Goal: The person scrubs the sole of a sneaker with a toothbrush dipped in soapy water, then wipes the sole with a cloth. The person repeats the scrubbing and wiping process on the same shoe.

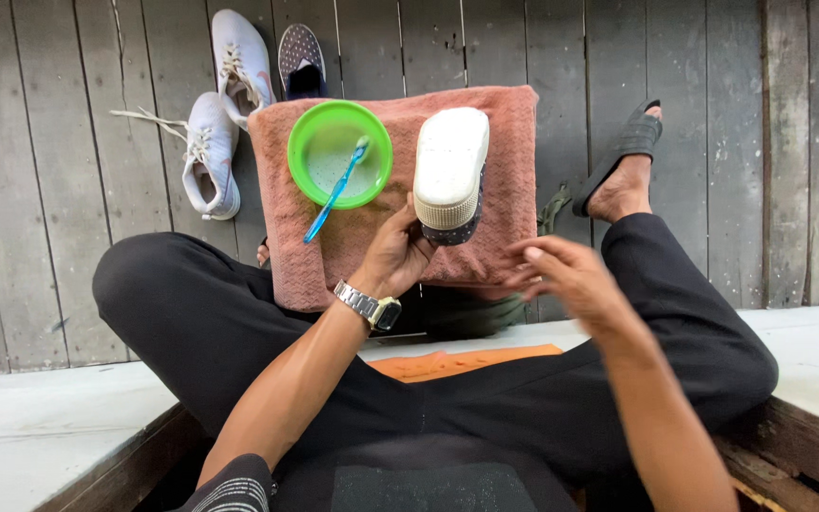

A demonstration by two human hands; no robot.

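Nearest to me, black trousers fill the lap, with an orange cloth (462, 362) lying flat on the pale ledge between the knees. My left hand (392, 254), a steel watch (372, 307) on its wrist, is closed round the heel of a shoe (450, 171), fingers wrapped under it; the shoe is turned sole-up, the sole white, smooth in the middle and ribbed at the end nearest me, with dark speckled fabric showing beneath. My right hand (571, 275) hangs at four o'clock from the shoe, fingers loosely spread and slightly blurred, holding nothing and apart from the shoe.

The shoe sits over a nubby pink towel (509, 204). At nine o'clock from the shoe, on the towel, stands a round green plastic bowl (307, 142); a blue toothbrush (334, 194) leans in it, bristles inside, handle over the rim toward me.

Farther out on grey planks: two white laced sneakers (225, 114) at ten o'clock, a dark dotted shoe (301, 59) at eleven, and my sandalled foot (623, 171) at three.
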